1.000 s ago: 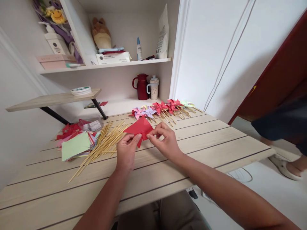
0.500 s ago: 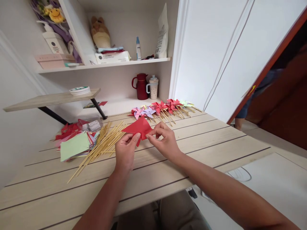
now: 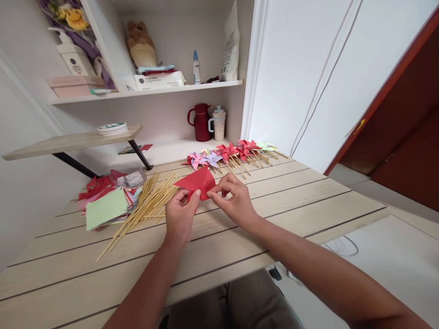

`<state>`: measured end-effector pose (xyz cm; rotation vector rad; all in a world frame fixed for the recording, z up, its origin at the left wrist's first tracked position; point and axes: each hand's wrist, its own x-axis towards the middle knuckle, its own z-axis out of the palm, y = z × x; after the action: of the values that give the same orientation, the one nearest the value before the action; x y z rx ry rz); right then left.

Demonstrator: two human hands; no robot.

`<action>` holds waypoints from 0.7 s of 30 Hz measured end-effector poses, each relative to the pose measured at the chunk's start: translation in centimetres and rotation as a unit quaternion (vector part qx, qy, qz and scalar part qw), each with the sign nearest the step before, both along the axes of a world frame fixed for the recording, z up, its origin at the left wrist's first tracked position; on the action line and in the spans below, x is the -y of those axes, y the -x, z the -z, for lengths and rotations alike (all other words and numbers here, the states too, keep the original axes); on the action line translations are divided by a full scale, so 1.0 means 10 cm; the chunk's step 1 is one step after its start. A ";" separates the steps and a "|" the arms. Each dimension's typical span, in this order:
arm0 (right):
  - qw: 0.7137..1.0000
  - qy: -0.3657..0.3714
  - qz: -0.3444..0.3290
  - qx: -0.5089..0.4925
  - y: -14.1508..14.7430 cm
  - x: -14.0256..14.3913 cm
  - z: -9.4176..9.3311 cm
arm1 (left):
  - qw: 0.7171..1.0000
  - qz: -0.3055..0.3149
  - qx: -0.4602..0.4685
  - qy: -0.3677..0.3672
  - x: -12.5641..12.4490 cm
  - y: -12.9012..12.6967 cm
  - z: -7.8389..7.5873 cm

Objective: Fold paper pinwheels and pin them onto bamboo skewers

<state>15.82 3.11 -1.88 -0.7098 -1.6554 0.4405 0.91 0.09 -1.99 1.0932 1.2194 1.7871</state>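
Observation:
A red paper sheet (image 3: 198,179), partly folded, is held above the wooden table (image 3: 219,244) between both hands. My left hand (image 3: 181,212) pinches its lower left side, thumb on top. At its lower right edge, the fingertips of my right hand (image 3: 233,196) are closed on a corner of the paper. Thin wooden sticks (image 3: 151,201) lie in a loose pile just left of my left hand. Beyond the hands, finished paper pinwheels (image 3: 228,153) in red, purple, pink and green rest on their sticks.
A stack of coloured paper (image 3: 106,209) lies at the left, with a clear plastic packet (image 3: 132,179) behind it. A small raised wooden stand (image 3: 75,142) is at the back left. A red jug (image 3: 202,123) and a speckled cup (image 3: 218,124) stand beneath the shelf (image 3: 154,95).
My right hand has shifted slightly left and the paper's lower right flap is drawn in toward the middle. A person seen in the doorway is out of view now.

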 end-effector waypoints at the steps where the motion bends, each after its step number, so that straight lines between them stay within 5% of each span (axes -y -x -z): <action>1: 1.000 0.003 -0.002 -0.001 0.00 0.00 0.01 | 1.000 -0.002 -0.003 0.000 0.00 0.00 0.00; 14: 0.998 0.047 -0.013 -0.042 -0.09 -0.06 -0.05 | 0.996 -0.021 -0.086 -0.015 -0.01 0.04 0.02; 17: 0.982 0.142 -0.058 -0.108 -0.16 -0.16 -0.07 | 0.977 -0.055 -0.193 -0.071 -0.01 0.06 0.04; 21: 0.918 0.299 -0.196 -0.171 -0.25 -0.27 -0.08 | 0.926 -0.086 -0.333 -0.156 0.02 0.04 0.03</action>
<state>18.32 5.80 -1.07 -0.6837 -1.3203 1.3238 0.47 -0.08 -2.32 1.9413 1.4741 1.8420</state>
